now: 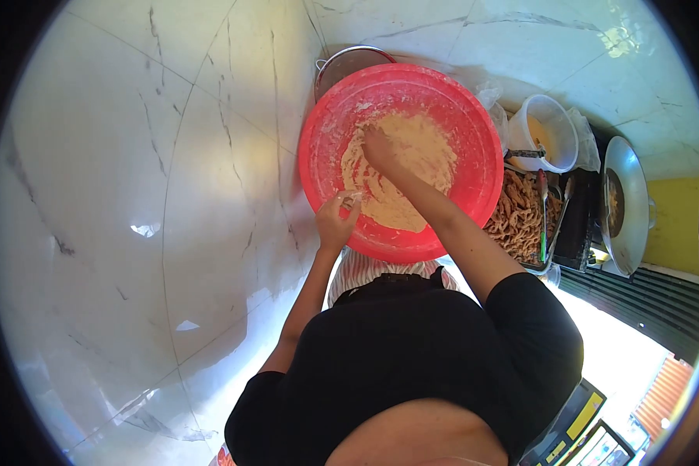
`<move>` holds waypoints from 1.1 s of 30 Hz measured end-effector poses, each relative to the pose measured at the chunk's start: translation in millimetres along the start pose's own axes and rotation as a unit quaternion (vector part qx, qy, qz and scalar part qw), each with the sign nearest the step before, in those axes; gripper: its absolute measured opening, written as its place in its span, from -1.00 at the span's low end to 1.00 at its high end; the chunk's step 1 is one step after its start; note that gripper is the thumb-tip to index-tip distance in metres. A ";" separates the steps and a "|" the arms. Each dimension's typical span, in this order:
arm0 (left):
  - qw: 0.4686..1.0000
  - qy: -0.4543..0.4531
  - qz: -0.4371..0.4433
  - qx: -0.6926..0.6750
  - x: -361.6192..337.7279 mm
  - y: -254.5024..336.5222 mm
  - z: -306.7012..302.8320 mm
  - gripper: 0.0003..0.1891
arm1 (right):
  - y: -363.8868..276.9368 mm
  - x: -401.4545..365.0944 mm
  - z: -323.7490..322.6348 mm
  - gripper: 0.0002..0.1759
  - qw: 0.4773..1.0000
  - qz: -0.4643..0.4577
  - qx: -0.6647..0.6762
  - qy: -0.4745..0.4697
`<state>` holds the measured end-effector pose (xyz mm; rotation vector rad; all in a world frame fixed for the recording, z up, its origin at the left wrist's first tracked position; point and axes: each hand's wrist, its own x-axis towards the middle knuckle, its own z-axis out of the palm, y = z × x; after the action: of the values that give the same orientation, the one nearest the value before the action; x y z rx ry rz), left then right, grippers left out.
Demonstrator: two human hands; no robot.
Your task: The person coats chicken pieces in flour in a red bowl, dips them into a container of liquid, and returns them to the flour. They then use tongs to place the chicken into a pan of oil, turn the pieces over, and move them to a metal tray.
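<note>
A wide red basin (480, 167) stands in front of me with a broad layer of pale yellowish flour (423, 147) in it. My right hand (378, 149) reaches down into the flour on the basin's left side; its fingers are partly buried and hard to make out. Just inside the near left rim, my left hand (337, 219) is held with curled fingers and whitish fingertips. Whatever lies between those fingertips is too small to name. Finger-like furrows run through the flour between my two hands.
Right of the basin sits a tray of brown fried strips (516, 217) with tongs (543, 206) across it. Behind it stands a white bucket (558, 132) of yellowish liquid. A large metal wok (633, 206) is farther right. A tiled wall (132, 155) rises close on the left.
</note>
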<state>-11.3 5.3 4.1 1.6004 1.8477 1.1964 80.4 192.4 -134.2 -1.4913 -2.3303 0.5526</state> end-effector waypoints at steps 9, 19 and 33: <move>1.000 -0.001 0.011 -0.007 -1.1 -2.8 -3.4 -0.84 | 34.2 -66.6 -17.8 -0.44 0.934 -0.302 0.048 -0.184; 0.999 0.007 -0.004 -0.046 -3.9 -7.7 -0.7 -0.85 | 37.6 -173.9 -64.1 -0.23 0.879 -0.010 -0.068 -0.472; 0.998 0.021 0.001 -0.051 -5.6 -13.2 0.0 -0.82 | -55.1 -152.2 -40.7 -0.47 0.899 0.069 0.069 -0.427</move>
<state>-17.6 0.5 -7.9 1.5328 1.7810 1.3118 117.3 38.7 -80.9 -1.5403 -2.6820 1.6537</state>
